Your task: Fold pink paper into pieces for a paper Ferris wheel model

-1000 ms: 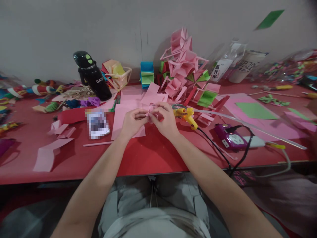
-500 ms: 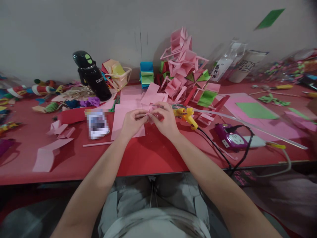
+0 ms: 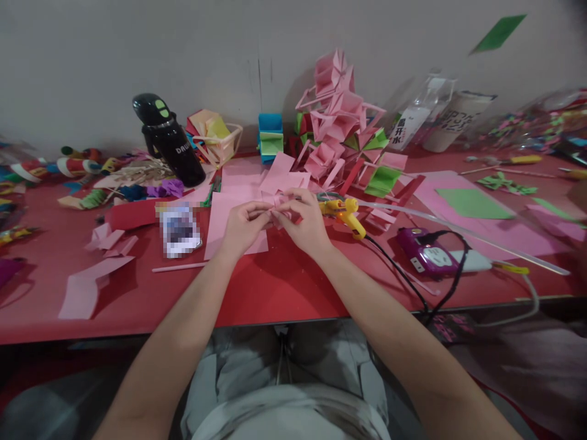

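Observation:
Both hands meet over the middle of the red table, pinching one small folded pink paper piece [image 3: 277, 200] between them. My left hand [image 3: 245, 225] has its thumb and fingertips closed on the paper's left side. My right hand [image 3: 307, 221] grips the other side, its index finger arched over the top. The fingertips partly hide the paper's shape. Pink paper sheets [image 3: 230, 214] lie beneath and behind the hands. Just right of my right hand rests a yellow hot glue gun [image 3: 346, 214] with a clear glue stick [image 3: 449, 221] reaching out to the right.
Behind stands a tall pile of pink paper models [image 3: 337, 113]. A black bottle [image 3: 177, 150] and a paper basket [image 3: 220, 143] are at back left. A phone [image 3: 180, 231] lies left of my hands. A purple power strip [image 3: 424, 253] with cables sits at right on the red table [image 3: 275, 287].
Between my fingertips, the pink paper has turned slightly, and its upper part now looks more folded. Both hands stay in nearly the same place; the view has shifted very slightly.

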`<state>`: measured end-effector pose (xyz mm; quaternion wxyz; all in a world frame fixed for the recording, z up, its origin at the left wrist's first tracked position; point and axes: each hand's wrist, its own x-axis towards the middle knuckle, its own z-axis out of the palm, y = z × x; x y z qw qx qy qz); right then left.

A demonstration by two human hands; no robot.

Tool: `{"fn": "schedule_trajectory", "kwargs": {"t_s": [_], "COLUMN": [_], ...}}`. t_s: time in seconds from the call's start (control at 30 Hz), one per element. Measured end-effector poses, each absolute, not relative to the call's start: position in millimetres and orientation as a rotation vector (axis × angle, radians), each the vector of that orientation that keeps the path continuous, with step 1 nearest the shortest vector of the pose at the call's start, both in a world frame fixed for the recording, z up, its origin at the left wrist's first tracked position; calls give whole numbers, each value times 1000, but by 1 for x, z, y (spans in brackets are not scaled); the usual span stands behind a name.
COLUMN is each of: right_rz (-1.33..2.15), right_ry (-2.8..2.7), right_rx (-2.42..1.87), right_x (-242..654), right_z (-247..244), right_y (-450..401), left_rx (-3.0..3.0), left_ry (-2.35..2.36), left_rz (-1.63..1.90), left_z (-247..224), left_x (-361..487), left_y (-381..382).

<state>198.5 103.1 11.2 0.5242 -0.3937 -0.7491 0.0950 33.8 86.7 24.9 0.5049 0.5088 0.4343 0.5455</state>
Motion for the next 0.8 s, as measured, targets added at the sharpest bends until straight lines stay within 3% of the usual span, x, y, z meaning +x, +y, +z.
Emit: {"fn": "schedule_trajectory", "kwargs": {"t_s": [0.8], "right_rz": [194], "right_ry": [-2115], "right_rx": [-821], "right_x": [208], "right_z": [9], "right_y": [109], "left_rx": [896], "left_ry": [1049], "left_rz": [1253], "left_z": [33], "left_x": [21], "left_y": [92]}}
